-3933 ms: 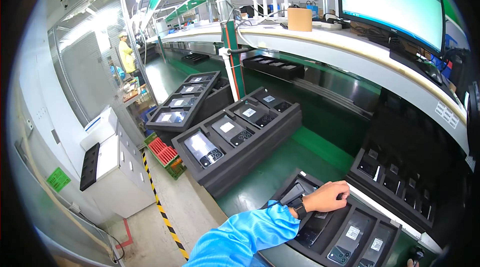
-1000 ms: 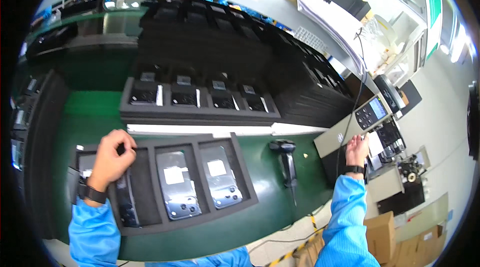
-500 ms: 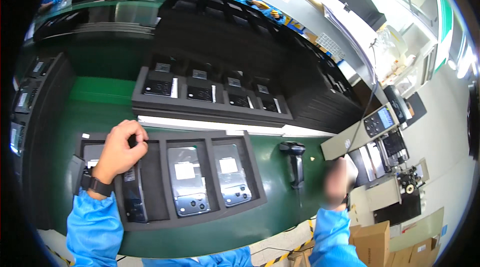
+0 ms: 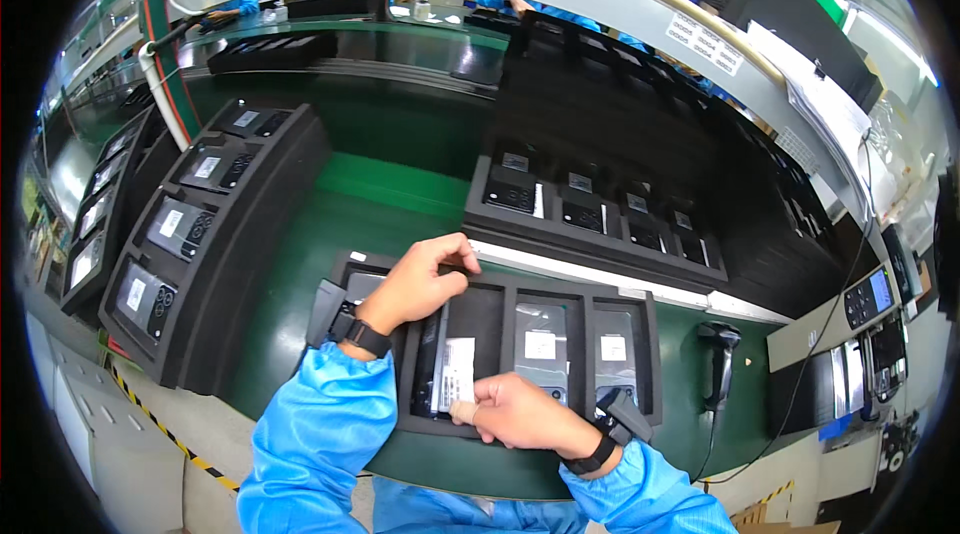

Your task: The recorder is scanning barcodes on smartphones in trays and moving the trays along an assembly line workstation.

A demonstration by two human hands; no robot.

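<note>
Right hand (image 4: 520, 412) now on tilted device (image 4: 447, 366).

Green bench (image 4: 330, 234) w/ black trays (image 4: 500, 299), scanner (image 4: 718, 359)

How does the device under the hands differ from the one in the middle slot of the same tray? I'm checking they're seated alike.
The held device stands tipped on its edge, with the left hand at its top and the right hand at its white label. The middle device lies flat in its slot, untouched. Both are dark, carry a white label, and share the black tray.
</note>
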